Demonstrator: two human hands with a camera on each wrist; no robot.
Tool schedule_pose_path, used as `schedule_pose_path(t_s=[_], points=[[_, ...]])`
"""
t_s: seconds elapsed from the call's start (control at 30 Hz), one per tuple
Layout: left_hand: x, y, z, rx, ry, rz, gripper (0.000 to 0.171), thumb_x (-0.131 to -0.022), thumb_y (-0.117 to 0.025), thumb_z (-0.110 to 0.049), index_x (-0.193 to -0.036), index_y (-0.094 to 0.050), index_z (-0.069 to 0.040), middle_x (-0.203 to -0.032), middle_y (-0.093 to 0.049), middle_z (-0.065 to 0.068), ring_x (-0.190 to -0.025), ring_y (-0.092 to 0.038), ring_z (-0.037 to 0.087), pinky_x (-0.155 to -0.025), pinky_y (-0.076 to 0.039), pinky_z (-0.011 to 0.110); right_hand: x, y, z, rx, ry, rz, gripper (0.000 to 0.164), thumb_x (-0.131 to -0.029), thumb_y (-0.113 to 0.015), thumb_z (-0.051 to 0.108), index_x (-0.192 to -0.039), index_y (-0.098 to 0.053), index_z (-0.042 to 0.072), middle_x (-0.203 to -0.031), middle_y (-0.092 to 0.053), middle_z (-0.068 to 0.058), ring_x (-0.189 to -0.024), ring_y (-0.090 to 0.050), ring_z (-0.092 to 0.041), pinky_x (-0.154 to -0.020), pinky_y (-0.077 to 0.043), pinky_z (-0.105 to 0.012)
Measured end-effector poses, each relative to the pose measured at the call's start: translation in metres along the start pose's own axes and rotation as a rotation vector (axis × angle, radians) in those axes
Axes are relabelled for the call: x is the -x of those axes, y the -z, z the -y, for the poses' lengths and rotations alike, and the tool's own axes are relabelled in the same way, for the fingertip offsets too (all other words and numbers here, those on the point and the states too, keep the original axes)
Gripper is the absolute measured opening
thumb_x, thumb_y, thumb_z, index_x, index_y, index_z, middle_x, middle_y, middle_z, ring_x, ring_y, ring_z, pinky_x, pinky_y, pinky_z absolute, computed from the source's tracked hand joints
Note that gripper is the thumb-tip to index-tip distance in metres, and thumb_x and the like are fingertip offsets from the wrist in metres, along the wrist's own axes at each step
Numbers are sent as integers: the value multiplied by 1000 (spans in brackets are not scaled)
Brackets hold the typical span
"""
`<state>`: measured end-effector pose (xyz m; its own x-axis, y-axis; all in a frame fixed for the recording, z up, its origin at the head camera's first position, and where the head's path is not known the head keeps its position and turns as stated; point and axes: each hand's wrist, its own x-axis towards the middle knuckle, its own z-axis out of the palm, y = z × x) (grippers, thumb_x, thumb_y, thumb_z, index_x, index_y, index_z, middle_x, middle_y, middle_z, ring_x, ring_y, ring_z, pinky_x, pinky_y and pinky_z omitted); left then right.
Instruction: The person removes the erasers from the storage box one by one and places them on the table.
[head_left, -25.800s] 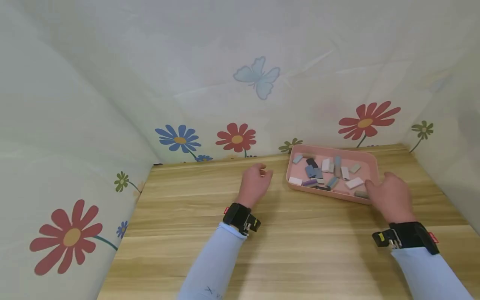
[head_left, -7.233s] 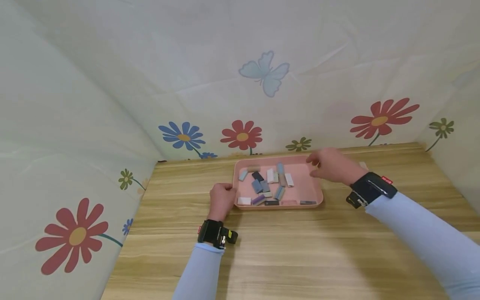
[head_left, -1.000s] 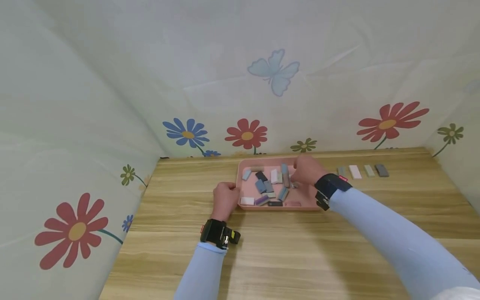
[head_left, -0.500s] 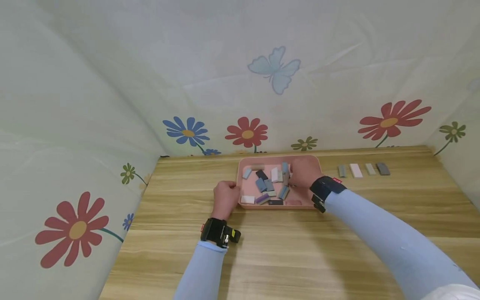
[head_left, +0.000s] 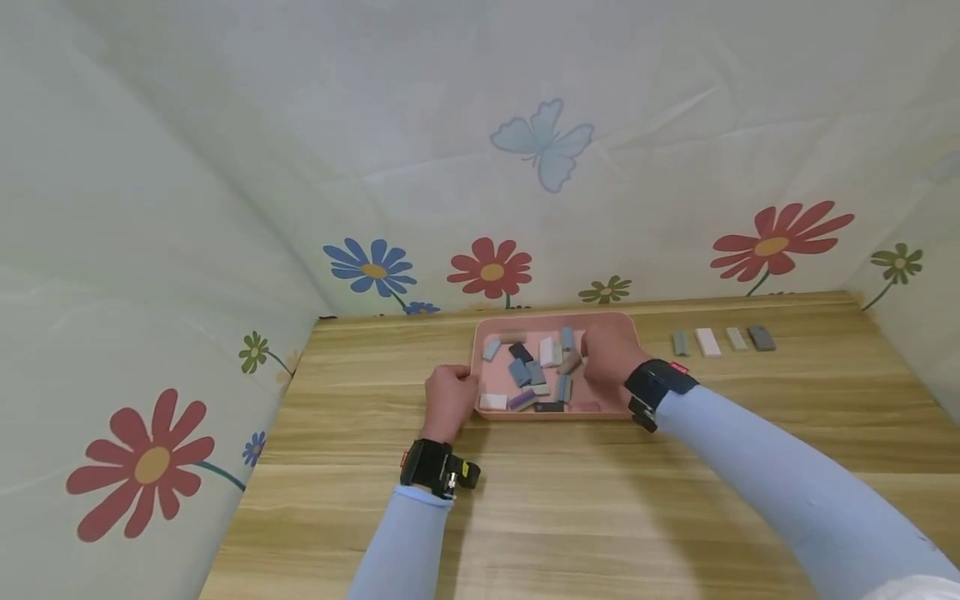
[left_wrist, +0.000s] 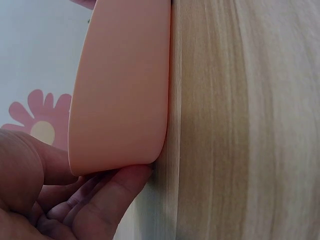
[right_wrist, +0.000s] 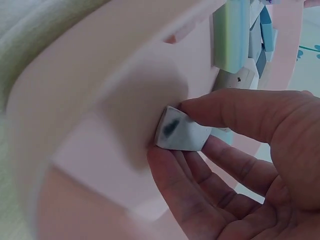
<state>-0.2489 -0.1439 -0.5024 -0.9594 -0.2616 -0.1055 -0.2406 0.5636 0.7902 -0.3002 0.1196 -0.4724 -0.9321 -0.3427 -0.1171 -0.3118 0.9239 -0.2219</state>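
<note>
A pink tray (head_left: pixel 540 416) holding several small erasers lies on the table. My left hand (head_left: pixel 448 402) grips its left side; in the left wrist view the thumb is at the rim and the fingers bend against the tray wall (left_wrist: pixel 122 90). Inside the tray's right part, my right hand (head_left: pixel 611 354) pinches a small white eraser (right_wrist: pixel 185 132) with a dark smudge, between thumb and fingers. The head view hides that eraser behind the hand. Just left of the hand lie a brown eraser (head_left: pixel 569 362), a blue eraser (head_left: pixel 567 337) and a blue striped eraser (head_left: pixel 564 388).
Right of the tray, a row of erasers stands apart on the wooden table (head_left: pixel 525 517): a green one (head_left: pixel 680 342), a white one (head_left: pixel 707 342), a pale green one (head_left: pixel 737 338) and a grey one (head_left: pixel 761 337). A flowered cloth (head_left: pixel 420 192) rises behind the table.
Beside my right hand, the brown eraser has swung to a slant and the blue striped one stands straighter. My right hand stays in the tray; the left keeps its hold on the side.
</note>
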Motion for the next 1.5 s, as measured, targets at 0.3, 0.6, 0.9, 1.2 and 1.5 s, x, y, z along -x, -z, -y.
schedule_pose_path(t_s=[0.3, 0.6, 0.9, 1.2, 1.5], points=[[1, -1, -1, -24, -14, -15, 22, -85, -61, -18, -99, -73, -6, -92, -71, 8, -72, -64, 16, -56, -49, 25, 5, 1, -10, -292, -87, 72, 25, -76, -69, 7, -102, -69, 4, -109, -64, -12, -96, -54, -25, -77, -50, -37], [1, -1, 2, 9, 22, 3, 25, -86, -61, -18, -106, -71, -6, -97, -69, 9, -72, -64, 16, -54, -49, 26, 14, 34, -36, -270, -28, -13, 34, -75, -66, 7, -106, -61, -3, -101, -63, -19, -82, -58, -26, -65, -50, -33], [3, -1, 0, 8, 59, 22, 27, -87, -60, -19, -109, -69, -7, -97, -69, 7, -71, -63, 16, -53, -48, 26, 31, 78, -84, -190, -66, -159, 37, -74, -68, 14, -106, -63, -3, -94, -64, -20, -83, -58, -31, -70, -47, -42], [4, -4, -3, 2, 60, 28, 28, -88, -59, -20, -110, -69, -7, -97, -68, 7, -72, -63, 16, -54, -48, 27, 60, 96, -159, -208, -185, -256, 39, -74, -67, 12, -107, -63, -8, -100, -63, -28, -87, -57, -39, -73, -46, -52], [3, -4, -1, -6, 66, 20, 27, -88, -59, -20, -110, -69, -8, -98, -68, 7, -72, -63, 16, -54, -48, 27, 82, 77, -216, -210, -259, -243, 36, -80, -64, 16, -103, -64, -12, -104, -61, -33, -93, -55, -49, -77, -44, -57]])
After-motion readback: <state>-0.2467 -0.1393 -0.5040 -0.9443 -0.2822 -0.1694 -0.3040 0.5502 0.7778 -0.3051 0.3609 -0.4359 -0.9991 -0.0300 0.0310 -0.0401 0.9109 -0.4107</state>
